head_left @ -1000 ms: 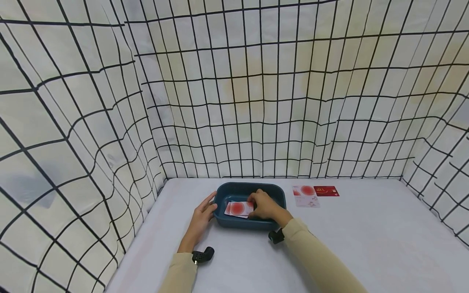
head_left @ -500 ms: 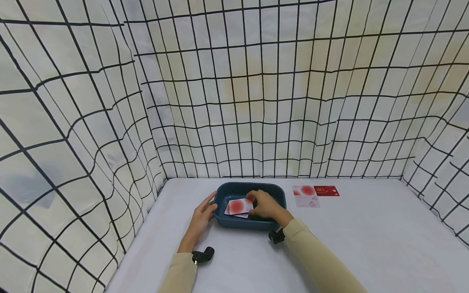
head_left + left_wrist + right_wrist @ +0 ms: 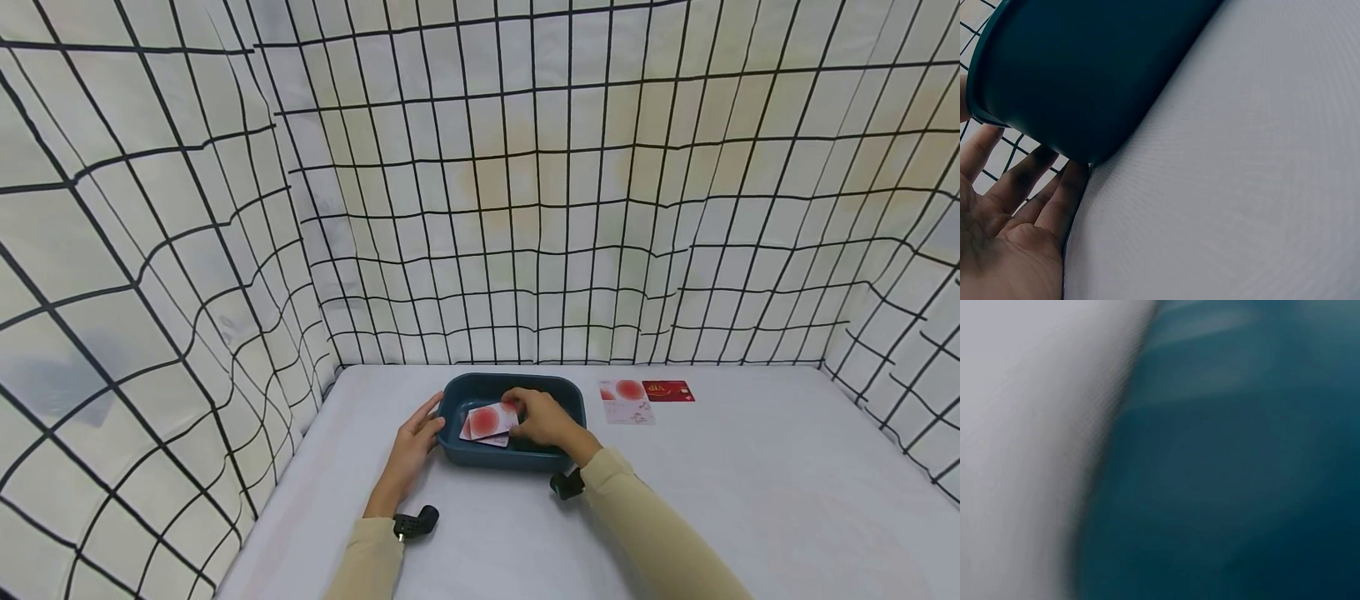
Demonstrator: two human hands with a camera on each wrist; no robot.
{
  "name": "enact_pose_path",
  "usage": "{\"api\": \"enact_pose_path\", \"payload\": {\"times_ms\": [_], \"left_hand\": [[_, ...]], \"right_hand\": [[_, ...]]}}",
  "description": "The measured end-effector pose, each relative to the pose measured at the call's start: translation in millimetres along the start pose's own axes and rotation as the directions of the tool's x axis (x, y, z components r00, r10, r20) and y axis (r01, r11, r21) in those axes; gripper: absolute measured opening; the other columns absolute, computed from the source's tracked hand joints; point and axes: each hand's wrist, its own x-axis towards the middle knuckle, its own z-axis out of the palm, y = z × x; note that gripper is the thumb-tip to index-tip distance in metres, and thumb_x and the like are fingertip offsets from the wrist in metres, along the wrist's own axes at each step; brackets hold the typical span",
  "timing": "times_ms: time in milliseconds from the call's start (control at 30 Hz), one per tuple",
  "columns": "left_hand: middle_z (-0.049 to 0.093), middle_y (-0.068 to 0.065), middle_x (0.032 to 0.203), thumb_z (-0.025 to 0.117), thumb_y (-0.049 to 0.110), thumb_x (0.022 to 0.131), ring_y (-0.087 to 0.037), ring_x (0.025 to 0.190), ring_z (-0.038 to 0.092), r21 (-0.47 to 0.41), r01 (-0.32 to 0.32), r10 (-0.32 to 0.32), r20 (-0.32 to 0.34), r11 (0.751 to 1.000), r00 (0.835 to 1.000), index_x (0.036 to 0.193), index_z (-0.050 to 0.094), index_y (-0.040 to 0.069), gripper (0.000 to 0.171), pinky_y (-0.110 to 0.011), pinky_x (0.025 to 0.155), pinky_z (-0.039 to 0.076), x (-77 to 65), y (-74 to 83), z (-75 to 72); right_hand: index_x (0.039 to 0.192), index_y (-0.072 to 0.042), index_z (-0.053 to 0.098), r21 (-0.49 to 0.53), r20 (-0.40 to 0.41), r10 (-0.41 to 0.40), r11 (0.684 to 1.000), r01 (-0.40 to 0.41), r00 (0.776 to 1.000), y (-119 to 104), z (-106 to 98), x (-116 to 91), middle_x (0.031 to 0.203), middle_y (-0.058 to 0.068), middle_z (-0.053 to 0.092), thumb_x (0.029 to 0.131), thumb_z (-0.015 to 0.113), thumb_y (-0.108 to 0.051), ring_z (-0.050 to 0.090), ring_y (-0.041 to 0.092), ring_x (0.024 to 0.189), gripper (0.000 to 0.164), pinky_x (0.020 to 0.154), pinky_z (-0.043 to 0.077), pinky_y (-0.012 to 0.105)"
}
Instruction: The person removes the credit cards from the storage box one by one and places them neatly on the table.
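A dark teal plastic bin (image 3: pixel 510 460) stands on the table, with several cards inside. In the head view, my right hand (image 3: pixel 546 419) reaches into it and pinches the right end of a white card with a red circle (image 3: pixel 483 422). That card lies tilted over other pale cards (image 3: pixel 495 440), mostly covered. My left hand (image 3: pixel 411 442) is at the bin's left end; in the left wrist view its fairly straight fingers (image 3: pixel 1057 200) touch the outer wall (image 3: pixel 1085 81). The right wrist view holds only the blurred bin wall (image 3: pixel 1222 487); my right hand is out of it.
Right of the bin, a pale card with red circles (image 3: pixel 628 408) lies flat beside a red VIP card (image 3: pixel 669 391). White cloth covers the table (image 3: pixel 750 500). Black netting (image 3: pixel 536 202) over white sheeting rises behind and at both sides.
The right hand has shifted slightly back and left, turning the top card so its right end points farther up. The left hand and bin have stayed put.
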Motion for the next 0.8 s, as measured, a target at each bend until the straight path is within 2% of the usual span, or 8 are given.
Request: {"api": "enact_pose_path", "payload": {"times_ms": [333,633,800], "left_hand": [[0.04,-0.011,0.163,0.054,0.02,0.106,-0.028,0.15,0.041,-0.029,0.007,-0.007,0.01,1.0,1.0,0.154,0.048,0.028,0.048,-0.049,0.119,0.04,0.1,0.4,0.2],[0.042,-0.007,0.163,0.054,0.023,0.106,-0.027,0.149,0.043,-0.018,0.014,-0.014,-0.002,1.0,1.0,0.151,0.05,0.032,0.046,-0.047,0.118,0.041,-1.3,0.8,-0.3],[0.041,-0.01,0.163,0.054,0.023,0.106,-0.029,0.15,0.042,-0.019,0.005,-0.005,0.003,1.0,1.0,0.153,0.048,0.029,0.048,-0.048,0.117,0.041,-0.1,1.0,0.0]], "right_hand": [[0.137,-0.01,0.061,0.045,-0.013,-0.027,0.999,0.027,1.0,-1.7,-1.3,-0.8,0.104,0.004,0.064,0.089,0.078,-0.01,0.055,0.017,0.087,0.051,0.076,0.053,0.028],[0.14,-0.011,0.059,0.06,-0.049,-0.046,0.997,0.049,0.998,-0.8,0.2,-0.7,0.106,0.006,0.062,0.092,0.075,-0.01,0.054,0.017,0.085,0.051,0.073,0.051,0.026],[0.143,-0.011,0.057,0.061,-0.067,-0.052,0.997,0.056,0.996,-1.1,-0.1,-1.1,0.107,0.006,0.061,0.093,0.073,-0.01,0.054,0.017,0.085,0.052,0.073,0.05,0.026]]}}
